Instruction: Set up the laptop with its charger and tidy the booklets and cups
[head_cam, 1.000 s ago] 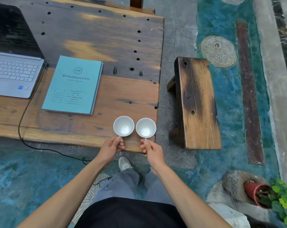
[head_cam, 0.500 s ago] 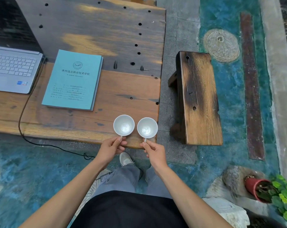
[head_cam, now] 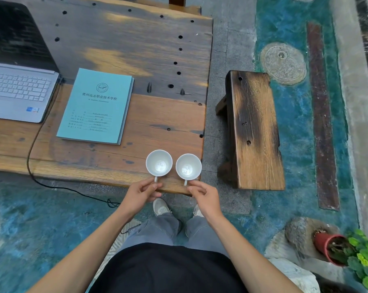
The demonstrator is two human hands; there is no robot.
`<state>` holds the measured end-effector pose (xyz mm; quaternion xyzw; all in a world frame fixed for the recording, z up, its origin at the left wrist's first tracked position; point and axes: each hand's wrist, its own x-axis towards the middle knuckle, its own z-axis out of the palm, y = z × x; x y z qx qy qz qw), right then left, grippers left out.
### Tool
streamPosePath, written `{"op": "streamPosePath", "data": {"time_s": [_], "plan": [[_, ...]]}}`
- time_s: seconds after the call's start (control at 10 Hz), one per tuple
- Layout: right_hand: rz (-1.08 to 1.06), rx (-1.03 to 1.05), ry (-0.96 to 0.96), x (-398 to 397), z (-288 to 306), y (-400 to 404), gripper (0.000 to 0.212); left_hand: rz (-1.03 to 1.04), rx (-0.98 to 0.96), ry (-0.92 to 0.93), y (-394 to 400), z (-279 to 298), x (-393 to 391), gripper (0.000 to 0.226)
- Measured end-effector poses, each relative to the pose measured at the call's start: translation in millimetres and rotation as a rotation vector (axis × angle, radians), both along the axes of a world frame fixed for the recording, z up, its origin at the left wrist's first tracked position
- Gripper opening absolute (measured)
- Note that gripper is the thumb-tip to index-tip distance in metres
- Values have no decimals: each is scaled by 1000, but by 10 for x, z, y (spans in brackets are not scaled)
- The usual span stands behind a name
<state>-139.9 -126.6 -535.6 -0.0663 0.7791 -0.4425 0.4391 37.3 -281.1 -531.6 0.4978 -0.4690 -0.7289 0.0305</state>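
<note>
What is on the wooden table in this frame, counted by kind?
White cups: 2, left cup and right cup, each held by its handle in the left hand and right hand
Teal booklet stack: 1; booklet number unclear
Laptop: 1
Black cable: 1
Total: 5

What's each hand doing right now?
Left hand: fingers closed on the left white ceramic cup's handle.
Right hand: fingers closed on the right white ceramic cup's handle.

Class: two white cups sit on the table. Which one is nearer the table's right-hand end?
The cup by the right hand; the other cup sits nearer the booklet.
</note>
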Motion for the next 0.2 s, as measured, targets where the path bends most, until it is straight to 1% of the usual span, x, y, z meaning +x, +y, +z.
{"op": "streamPosePath", "data": {"time_s": [0.1, 0.2], "plan": [[19, 45, 123, -167, 112, 66, 17, -57, -58, -75, 0, 42, 22, 48], [52, 75, 296, -362, 248, 70, 15, -196, -305, -254, -67, 100, 33, 43]]}}
